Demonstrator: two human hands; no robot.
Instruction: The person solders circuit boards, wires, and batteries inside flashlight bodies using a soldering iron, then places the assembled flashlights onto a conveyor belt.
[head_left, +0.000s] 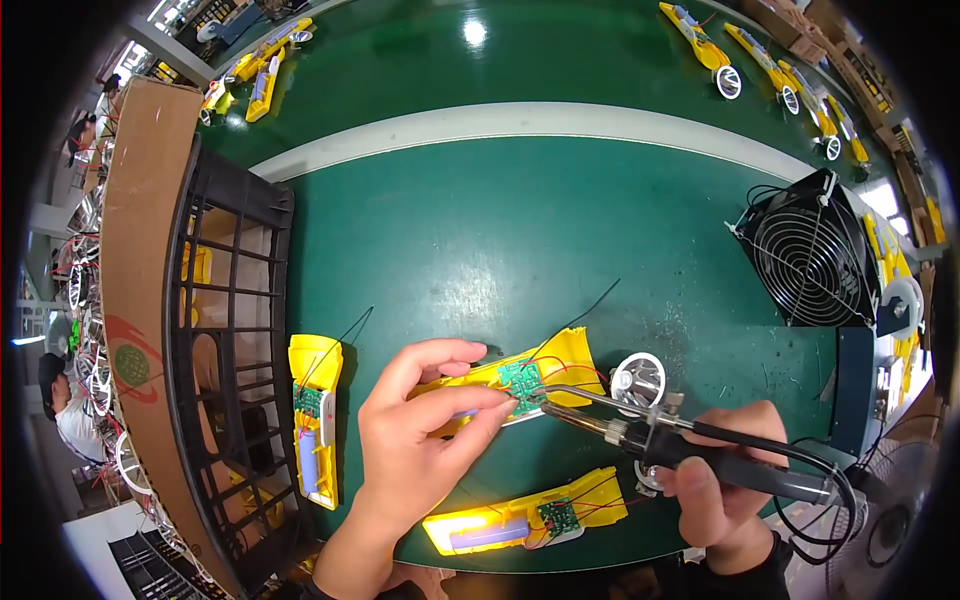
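Observation:
My right hand (728,480) is wrapped round the black handle of a soldering iron (640,437) with a thin metal feed tube fixed along it. Its tip reaches the green circuit board (520,380) in a yellow flashlight housing half (568,350). My left hand (425,425) lies over the other end of that housing. Thumb and forefinger are pinched together at the board's edge; whatever is between them is too small to make out. Red and black wires run from the board, and a round reflector (638,380) sits just right of the housing.
Another opened housing with a blue cell (310,462) stands at the left, and one more (525,515) lies near the front edge. A black plastic crate (235,265) walls the left side. A black fan (808,255) stands at the right. More yellow housings (700,42) lie beyond the pale ledge (540,118).

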